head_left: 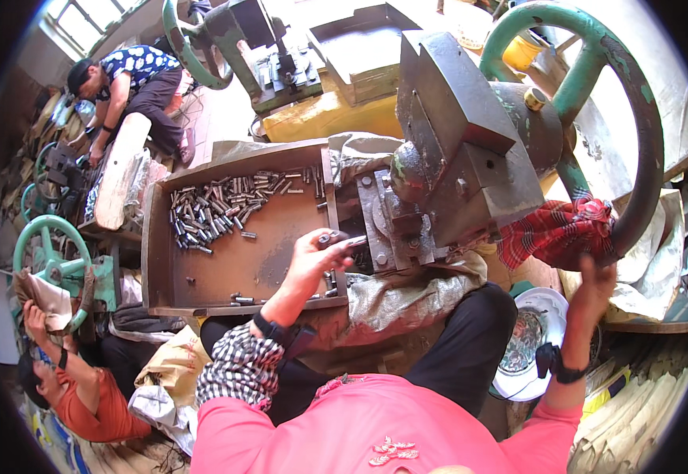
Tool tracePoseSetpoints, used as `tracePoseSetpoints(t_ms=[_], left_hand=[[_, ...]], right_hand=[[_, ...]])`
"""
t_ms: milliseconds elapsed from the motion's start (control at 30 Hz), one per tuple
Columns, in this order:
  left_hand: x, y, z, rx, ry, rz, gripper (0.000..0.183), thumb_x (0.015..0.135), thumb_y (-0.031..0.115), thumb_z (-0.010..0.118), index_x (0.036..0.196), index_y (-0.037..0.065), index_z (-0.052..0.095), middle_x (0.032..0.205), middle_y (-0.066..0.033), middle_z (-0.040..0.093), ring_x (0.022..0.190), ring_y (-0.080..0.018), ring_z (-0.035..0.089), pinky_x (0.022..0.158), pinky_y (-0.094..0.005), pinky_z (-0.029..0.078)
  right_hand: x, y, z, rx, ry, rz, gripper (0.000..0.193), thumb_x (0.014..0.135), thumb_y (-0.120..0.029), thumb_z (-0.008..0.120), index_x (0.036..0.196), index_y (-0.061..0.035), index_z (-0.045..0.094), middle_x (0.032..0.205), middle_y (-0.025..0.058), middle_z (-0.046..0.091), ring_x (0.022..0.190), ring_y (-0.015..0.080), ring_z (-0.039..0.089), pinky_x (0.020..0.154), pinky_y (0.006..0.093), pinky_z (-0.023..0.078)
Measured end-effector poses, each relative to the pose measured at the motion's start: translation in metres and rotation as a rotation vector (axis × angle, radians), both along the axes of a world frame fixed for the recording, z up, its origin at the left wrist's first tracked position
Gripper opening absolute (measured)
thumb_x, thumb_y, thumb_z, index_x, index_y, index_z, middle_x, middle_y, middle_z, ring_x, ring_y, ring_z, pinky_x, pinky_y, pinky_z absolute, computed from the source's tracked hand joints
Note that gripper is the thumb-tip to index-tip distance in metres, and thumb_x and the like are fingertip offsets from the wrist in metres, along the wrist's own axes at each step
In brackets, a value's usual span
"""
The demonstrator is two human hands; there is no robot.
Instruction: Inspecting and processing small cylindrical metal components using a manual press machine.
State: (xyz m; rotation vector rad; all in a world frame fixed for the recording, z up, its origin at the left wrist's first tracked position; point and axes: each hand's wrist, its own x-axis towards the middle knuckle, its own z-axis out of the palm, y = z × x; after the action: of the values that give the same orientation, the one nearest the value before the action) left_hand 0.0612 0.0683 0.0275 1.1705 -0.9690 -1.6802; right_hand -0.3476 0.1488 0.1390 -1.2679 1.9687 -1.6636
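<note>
Pinching hand: In the head view, at the centre of the dial, the left hand (314, 259) pinches a small silver metal cylinder (356, 241) between thumb and fingers, beside a dark bolted steel press bed (374, 201).
Right hand: At three o'clock, the right hand (597, 288) is raised beside a large green spoked metal handwheel (650, 118) with a red plaid cloth (557, 233) bunched on its rim; whether its fingers close there, one cannot tell.
Tray: At nine o'clock, a shallow brown rectangular tray (229, 272) holds loose silver cylinders (217, 205), mostly toward its own eleven o'clock.
Bowl: At four o'clock, a round white bowl (553, 312) sits near the right forearm.
Co-workers: At ten o'clock, a person in a blue-and-white patterned shirt (140, 67) bends forward; at eight, another wears an orange shirt (107, 407).
</note>
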Motion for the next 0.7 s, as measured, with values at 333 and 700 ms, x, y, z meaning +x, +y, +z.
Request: tracePoseSetpoints(t_ms=[333,700], left_hand=[[-0.032,-0.060,-0.041,-0.084,-0.105,0.052,0.013,0.086,0.010,0.062,0.093,0.002,0.056,0.078,-0.0053,0.063,0.065,-0.0129,0.065,0.053,-0.0228,0.052],[-0.039,-0.073,-0.043,0.069,0.020,-0.041,0.013,0.084,0.010,0.063,0.090,0.001,0.056,0.081,-0.0097,0.064,0.064,-0.0148,0.065,0.053,-0.0228,0.052]], right_hand=[[0.001,-0.033,-0.027,-0.366,-0.079,0.148,0.062,0.080,-0.006,0.066,0.135,-0.0006,0.036,0.130,0.0135,0.048,0.114,0.0249,0.052,0.099,0.0407,0.041],[-0.017,-0.056,0.115,-0.037,0.331,0.208,0.054,0.084,-0.014,0.061,0.131,0.0043,0.043,0.126,0.0137,0.052,0.112,0.0233,0.053,0.102,0.0378,0.038]])
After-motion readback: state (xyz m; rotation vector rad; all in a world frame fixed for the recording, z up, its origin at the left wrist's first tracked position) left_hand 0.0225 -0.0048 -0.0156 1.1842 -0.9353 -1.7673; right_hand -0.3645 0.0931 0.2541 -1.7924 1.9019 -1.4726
